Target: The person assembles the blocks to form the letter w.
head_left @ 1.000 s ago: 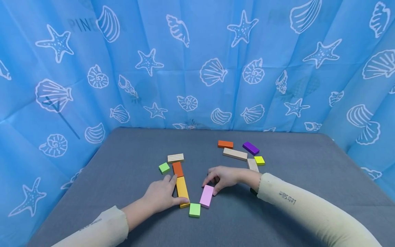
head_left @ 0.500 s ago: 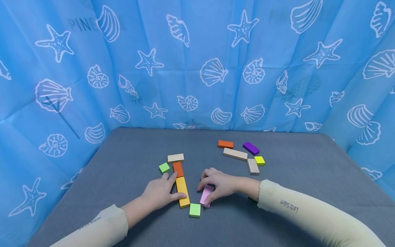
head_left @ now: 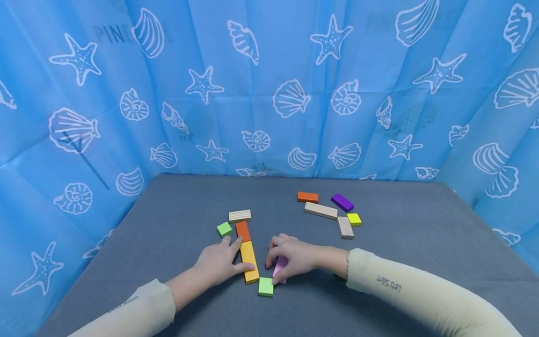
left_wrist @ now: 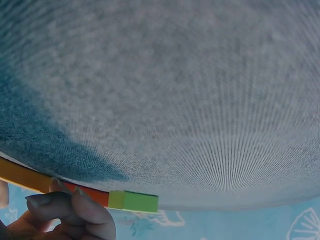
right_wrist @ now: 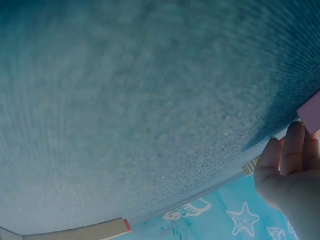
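Note:
In the head view, my left hand [head_left: 219,264] rests at the left row of blocks. Its index fingertip touches the orange block [head_left: 243,230] near the joint, and its thumb lies on the long yellow block [head_left: 250,262]. My right hand [head_left: 294,255] bends its fingers and thumb around the pink block [head_left: 280,266], partly covering it. The thumb tip is by the corner of a light green block [head_left: 265,286], which sits at the near end between the yellow and pink blocks. In the right wrist view the pink block [right_wrist: 311,112] shows above the fingertips.
A ridged wooden block [head_left: 239,215] and a second green block [head_left: 224,229] lie at the left row's far end. Farther right are an orange block [head_left: 308,196], a purple block [head_left: 342,202], a small yellow block [head_left: 354,219] and plain wooden blocks [head_left: 321,209]. A blue curtain [head_left: 269,93] hangs behind.
My right hand has shifted left and nearer over the pink block, its thumb now at the block's near end by the green block. My left thumb has slid slightly up the yellow block.

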A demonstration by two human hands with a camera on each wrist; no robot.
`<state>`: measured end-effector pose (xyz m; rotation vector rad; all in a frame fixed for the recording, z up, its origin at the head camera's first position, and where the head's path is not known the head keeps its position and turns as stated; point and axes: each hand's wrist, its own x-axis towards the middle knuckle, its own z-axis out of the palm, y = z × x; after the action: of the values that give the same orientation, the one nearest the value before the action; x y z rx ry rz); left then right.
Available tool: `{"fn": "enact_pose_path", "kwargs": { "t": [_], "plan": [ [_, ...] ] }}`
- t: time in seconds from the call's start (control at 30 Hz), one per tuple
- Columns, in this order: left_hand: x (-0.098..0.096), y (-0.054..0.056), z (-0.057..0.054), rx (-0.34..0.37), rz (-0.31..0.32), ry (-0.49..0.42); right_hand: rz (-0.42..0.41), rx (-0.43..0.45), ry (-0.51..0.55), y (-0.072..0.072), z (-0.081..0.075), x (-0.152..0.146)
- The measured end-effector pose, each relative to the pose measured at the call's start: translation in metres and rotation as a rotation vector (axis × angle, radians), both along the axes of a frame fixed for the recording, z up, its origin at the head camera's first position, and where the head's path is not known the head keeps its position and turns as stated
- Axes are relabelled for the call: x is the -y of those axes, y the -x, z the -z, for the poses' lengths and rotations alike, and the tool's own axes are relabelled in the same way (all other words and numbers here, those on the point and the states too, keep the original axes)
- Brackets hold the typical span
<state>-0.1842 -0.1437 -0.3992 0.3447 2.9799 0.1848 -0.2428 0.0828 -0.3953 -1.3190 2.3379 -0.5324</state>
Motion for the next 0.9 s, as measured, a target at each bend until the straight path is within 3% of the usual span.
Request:
{"fn": "enact_pose_path", "kwargs": {
  "t": [0.47, 0.9],
  "plan": [
    [0.001, -0.001, 0.001, -0.031, 0.026, 0.012, 0.017, 0.044, 0.036, 0.005, -0.004, -0.009],
    [-0.001, 0.003, 0.000, -0.002, -0.015, 0.037, 0.034, 0.112, -0.012, 0.025, -0.004, -0.035]
  ]
}}
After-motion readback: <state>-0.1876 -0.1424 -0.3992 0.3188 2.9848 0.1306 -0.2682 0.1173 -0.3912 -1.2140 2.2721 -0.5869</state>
